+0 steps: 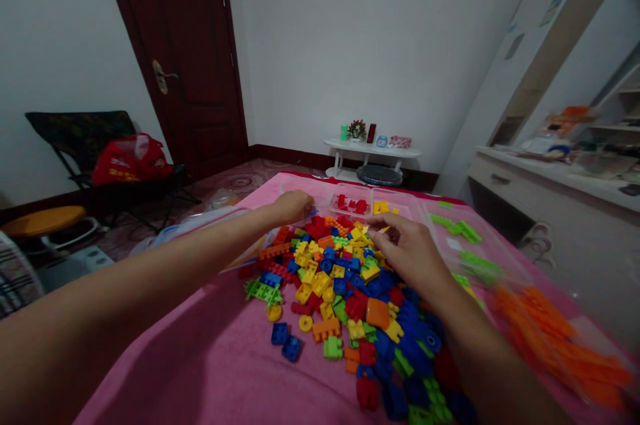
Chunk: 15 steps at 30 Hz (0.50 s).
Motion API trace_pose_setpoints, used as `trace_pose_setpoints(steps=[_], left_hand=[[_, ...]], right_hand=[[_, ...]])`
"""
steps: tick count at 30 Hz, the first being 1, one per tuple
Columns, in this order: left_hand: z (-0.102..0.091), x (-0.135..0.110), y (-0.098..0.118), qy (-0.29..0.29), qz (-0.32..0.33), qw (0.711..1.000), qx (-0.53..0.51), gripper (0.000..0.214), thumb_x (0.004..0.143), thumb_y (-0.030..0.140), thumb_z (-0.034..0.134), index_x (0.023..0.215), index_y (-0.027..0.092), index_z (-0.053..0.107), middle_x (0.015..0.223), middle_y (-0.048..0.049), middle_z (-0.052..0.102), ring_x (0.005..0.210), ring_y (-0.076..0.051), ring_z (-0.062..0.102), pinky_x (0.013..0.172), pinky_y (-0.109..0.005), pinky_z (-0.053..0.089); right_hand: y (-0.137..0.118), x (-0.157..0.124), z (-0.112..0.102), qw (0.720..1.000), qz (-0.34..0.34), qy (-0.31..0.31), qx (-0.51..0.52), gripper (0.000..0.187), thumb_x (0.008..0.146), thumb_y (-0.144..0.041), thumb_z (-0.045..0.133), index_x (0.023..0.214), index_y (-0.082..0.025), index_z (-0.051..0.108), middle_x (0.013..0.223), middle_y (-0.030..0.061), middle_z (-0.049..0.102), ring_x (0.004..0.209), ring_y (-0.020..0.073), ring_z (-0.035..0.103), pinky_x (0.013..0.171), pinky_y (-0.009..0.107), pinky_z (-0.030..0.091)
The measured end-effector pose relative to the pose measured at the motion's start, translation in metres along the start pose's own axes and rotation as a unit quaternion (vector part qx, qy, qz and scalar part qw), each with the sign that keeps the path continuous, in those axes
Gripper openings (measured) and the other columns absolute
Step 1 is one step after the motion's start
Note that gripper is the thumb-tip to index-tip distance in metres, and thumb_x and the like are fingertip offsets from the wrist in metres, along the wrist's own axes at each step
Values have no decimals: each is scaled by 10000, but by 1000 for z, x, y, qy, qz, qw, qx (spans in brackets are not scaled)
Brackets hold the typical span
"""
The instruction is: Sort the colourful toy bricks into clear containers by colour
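A large heap of toy building blocks (320,281) in red, blue, yellow, green and orange covers the middle of the pink cloth. My left hand (294,207) reaches over the heap's far left edge, fingers pinched together. Blue building block (311,213) shows at its fingertips, beside a clear plastic box. At the heap's far right side, my right hand (407,241) has its thumb and fingers curled together. A bit of yellow building block (385,229) is visible between them; the rest is hidden.
Behind the heap, clear boxes hold red blocks (350,203) and yellow blocks (383,207). To the right, others contain green blocks (457,227) and long orange pieces (560,345). A dresser (540,211) stands at right, a folding chair (80,145) at left.
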<state>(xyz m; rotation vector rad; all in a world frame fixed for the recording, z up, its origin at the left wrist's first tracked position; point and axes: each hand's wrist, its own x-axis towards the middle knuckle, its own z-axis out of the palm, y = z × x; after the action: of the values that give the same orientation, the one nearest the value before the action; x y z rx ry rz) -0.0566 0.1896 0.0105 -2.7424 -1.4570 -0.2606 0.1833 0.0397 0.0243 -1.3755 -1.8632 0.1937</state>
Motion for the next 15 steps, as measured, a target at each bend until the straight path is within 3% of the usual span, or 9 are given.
trace_pose_setpoints(steps=[7, 15], left_hand=[[-2, -15, 0, -16, 28, 999, -36, 223, 706, 85, 490, 798, 140, 686, 732, -52, 695, 659, -140, 604, 573, -199, 380], [2, -22, 3, -18, 17, 999, -34, 236, 726, 93, 463, 832, 140, 668, 793, -60, 705, 733, -152, 633, 634, -205, 423]], right_hand=[[-2, 0, -4, 1000, -9, 12, 3, 224, 772, -234, 551, 937, -202, 699, 819, 25, 708, 623, 139, 591, 613, 265, 453], [-7, 0, -8, 1000, -2, 10, 4, 207, 776, -258, 542, 897, -202, 700, 808, 34, 713, 634, 157, 620, 605, 275, 468]])
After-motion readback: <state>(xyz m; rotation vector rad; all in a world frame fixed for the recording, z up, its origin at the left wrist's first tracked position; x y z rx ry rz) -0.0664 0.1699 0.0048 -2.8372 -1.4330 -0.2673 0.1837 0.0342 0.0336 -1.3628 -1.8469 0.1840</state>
